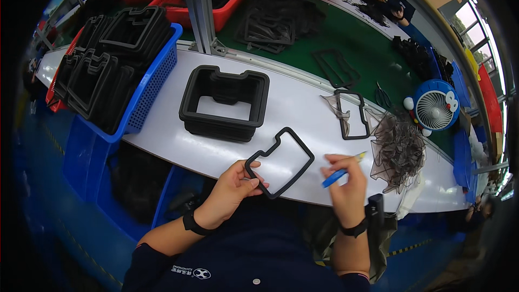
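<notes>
Head view, and from my distant seat I see the left hand (pixel 235 184) pinching a black frame (pixel 300 143) at its lower left edge between thumb and fingers, holding it tilted at two o'clock from the palm, near the edge of the white table (pixel 303 109). At three o'clock from that hand, I have the right hand (pixel 347 176) curled around a slim blue tool (pixel 334 178) with a yellowish tip, apart from the frame. (Both wrists wear dark bands.)

Outward from the left hand, a neat stack of black frames (pixel 219 131) stands at twelve o'clock, and a blue basket (pixel 155 82) packed with more sits at ten. From the right hand, I find a lone frame (pixel 363 112) with sheer scraps at twelve, a crumpled mesh heap (pixel 399 148) at two, scissors (pixel 383 97) at one and a round blue-and-white fan (pixel 434 109) at two, beyond the heap.
</notes>
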The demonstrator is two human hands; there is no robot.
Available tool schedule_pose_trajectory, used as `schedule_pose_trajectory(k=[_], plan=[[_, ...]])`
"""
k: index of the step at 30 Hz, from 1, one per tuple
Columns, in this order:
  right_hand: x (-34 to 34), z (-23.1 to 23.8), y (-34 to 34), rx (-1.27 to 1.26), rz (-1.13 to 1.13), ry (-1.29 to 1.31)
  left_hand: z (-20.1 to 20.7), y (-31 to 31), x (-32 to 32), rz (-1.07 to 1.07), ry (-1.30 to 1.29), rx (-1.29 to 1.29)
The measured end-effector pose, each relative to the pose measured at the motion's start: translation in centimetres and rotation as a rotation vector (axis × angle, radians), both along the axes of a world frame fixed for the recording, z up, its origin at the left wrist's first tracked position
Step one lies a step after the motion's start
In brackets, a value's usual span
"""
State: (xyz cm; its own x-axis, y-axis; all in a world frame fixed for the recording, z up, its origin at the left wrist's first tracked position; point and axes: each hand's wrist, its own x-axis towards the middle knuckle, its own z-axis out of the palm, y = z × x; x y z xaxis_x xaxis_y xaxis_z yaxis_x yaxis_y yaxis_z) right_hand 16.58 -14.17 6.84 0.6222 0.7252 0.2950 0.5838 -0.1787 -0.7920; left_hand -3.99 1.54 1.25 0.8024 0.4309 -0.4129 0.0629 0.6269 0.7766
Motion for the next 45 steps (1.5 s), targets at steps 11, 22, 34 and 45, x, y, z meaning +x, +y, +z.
schedule_pose_trajectory(k=[11,22,34,45], plan=[[-6.9,-4.8,2.5,-0.131,0.278,0.073,-0.9,-0.3,0.3,0.005,-0.027,0.051],[1.3,-3.6,1.0,-0.08,-0.225,-0.042,0.0,1.2,-0.7,-0.08,0.04,0.065],[0.0,-5.2,3.0,-0.304,-0.063,0.002,-0.1,0.1,-0.8,-0.082,-0.028,0.193],[1.2,-4.8,4.1,-0.316,-0.035,0.052,0.1,0.2,-1.0,-0.123,0.043,0.253]])
